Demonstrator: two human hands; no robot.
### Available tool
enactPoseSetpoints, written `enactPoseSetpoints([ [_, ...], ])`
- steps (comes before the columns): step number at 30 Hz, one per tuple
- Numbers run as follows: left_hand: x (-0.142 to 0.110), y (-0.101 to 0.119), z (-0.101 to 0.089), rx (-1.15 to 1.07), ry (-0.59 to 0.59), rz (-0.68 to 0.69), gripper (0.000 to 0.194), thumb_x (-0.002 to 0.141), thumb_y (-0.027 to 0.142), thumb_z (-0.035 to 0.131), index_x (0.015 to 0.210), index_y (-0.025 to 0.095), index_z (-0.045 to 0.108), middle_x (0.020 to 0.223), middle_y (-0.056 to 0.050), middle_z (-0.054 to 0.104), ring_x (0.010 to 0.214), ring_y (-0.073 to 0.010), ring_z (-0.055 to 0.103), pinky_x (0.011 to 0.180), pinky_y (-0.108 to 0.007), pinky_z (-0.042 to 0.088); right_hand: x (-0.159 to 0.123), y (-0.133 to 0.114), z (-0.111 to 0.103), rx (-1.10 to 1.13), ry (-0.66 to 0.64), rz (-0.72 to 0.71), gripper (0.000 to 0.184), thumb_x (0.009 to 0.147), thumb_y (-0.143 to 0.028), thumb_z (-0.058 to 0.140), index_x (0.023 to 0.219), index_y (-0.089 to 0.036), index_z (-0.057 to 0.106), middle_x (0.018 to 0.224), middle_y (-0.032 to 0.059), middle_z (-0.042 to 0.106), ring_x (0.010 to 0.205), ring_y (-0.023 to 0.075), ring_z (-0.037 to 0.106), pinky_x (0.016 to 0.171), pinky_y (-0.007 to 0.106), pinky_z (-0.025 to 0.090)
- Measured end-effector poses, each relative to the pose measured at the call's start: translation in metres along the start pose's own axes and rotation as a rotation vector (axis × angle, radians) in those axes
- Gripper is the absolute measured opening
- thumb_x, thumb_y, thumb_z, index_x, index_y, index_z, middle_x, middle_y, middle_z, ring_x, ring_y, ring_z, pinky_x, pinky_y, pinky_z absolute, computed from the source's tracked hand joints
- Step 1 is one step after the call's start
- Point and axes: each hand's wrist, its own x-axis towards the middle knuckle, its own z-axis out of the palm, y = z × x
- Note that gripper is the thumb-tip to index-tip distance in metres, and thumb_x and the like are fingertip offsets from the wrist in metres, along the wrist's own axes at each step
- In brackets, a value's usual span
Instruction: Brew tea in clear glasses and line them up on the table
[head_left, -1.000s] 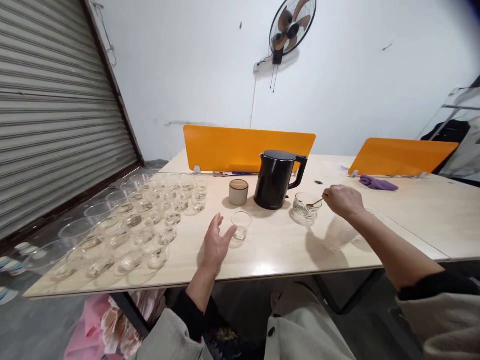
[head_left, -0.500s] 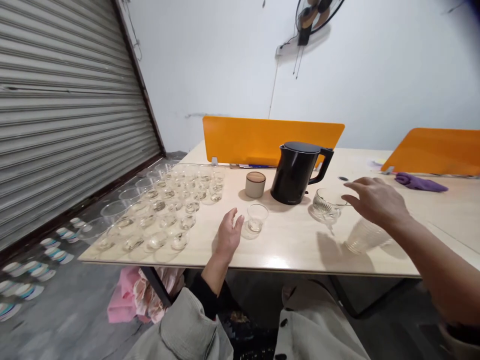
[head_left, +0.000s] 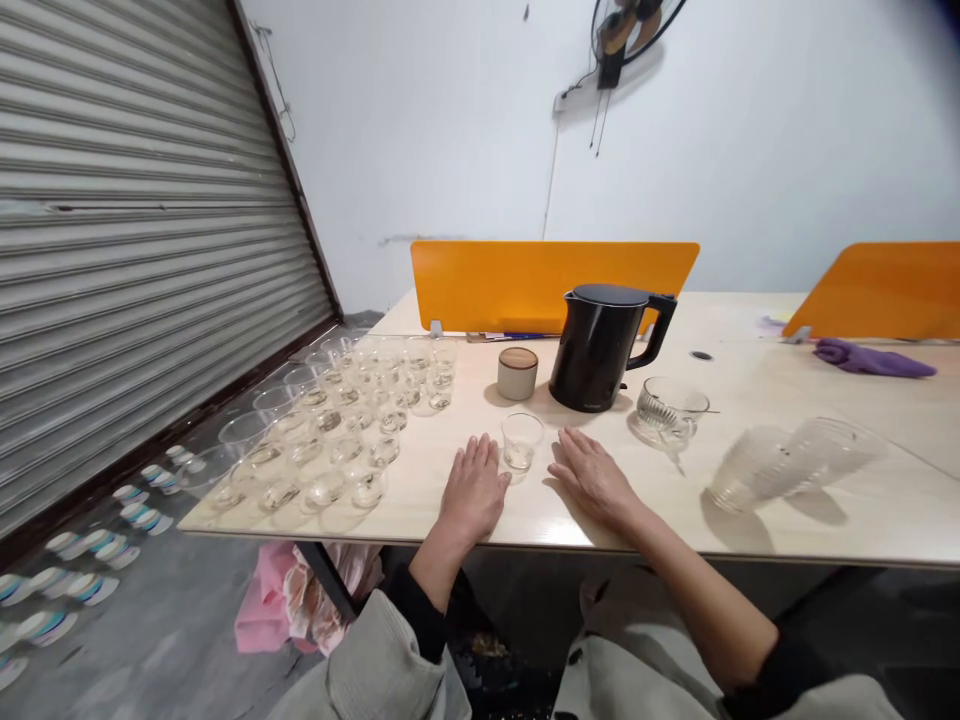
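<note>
A clear plastic cup (head_left: 522,443) stands upright on the table between my two hands. My left hand (head_left: 474,488) rests flat on the tabletop just left of the cup, its fingers stretched out and holding nothing. On the other side, my right hand (head_left: 594,474) lies palm down with extended fingers, a little apart from the cup. Farther right sits a ribbed glass bowl (head_left: 667,408) with a thin spoon handle jutting over its rim. Behind the cup are a black electric kettle (head_left: 600,350) and a grey jar (head_left: 517,378) with a wooden lid.
Many clear cups (head_left: 330,420) stand in rows on the table's left side. Stacked clear cups (head_left: 780,460) lie tipped on the right. An orange divider (head_left: 555,285) runs behind the kettle, and a purple cloth (head_left: 870,358) lies at the far right.
My right hand has let go of the spoon in the glass bowl and come left to the table beside the cup. My left hand has flattened onto the tabletop. The view has shifted right.
</note>
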Motion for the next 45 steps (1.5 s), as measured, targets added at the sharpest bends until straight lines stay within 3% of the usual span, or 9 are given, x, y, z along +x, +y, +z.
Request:
enactPoseSetpoints([
  [4, 0.002, 0.002, 0.005, 0.083, -0.027, -0.035, 0.062, 0.099, 0.038, 0.044, 0.156, 0.012, 0.044, 0.168, -0.018, 0.029, 0.159, -0.0345, 0.019, 0.129, -0.056, 0.013, -0.003, -0.007, 0.000, 0.018, -0.074, 0.041, 0.061, 0.104, -0.048, 0.044, 0.153, -0.012, 0.048, 0.161, 0.0234, 0.042, 0.151, 0.0377, 0.036, 0.119, 0.061, 0.032],
  [10, 0.000, 0.008, 0.002, 0.240, -0.071, -0.090, 0.065, 0.103, 0.042, 0.037, 0.159, 0.009, 0.037, 0.170, -0.017, 0.022, 0.160, -0.0339, 0.017, 0.128, -0.059, 0.014, -0.006, -0.012, -0.001, 0.044, -0.132, 0.082, 0.063, 0.104, -0.049, 0.043, 0.156, -0.013, 0.045, 0.165, 0.0205, 0.036, 0.155, 0.0359, 0.030, 0.123, 0.058, 0.023],
  [16, -0.002, 0.015, -0.005, 0.420, -0.127, -0.098, 0.062, 0.107, 0.039, 0.027, 0.161, 0.010, 0.032, 0.171, -0.013, 0.020, 0.160, -0.0300, 0.018, 0.129, -0.054, 0.020, -0.005, -0.012, 0.001, -0.001, -0.176, 0.122, 0.063, 0.105, -0.037, 0.033, 0.159, -0.006, 0.038, 0.169, 0.0176, 0.030, 0.157, 0.0309, 0.024, 0.127, 0.052, 0.017],
  [45, -0.005, 0.019, -0.015, 0.405, -0.109, -0.074, 0.063, 0.107, 0.041, 0.026, 0.161, 0.007, 0.031, 0.171, -0.013, 0.023, 0.160, -0.0285, 0.018, 0.131, -0.051, 0.017, 0.000, -0.006, 0.012, -0.139, -0.136, 0.096, 0.060, 0.104, -0.031, 0.029, 0.158, -0.006, 0.041, 0.167, 0.0158, 0.034, 0.156, 0.0294, 0.028, 0.126, 0.053, 0.025],
])
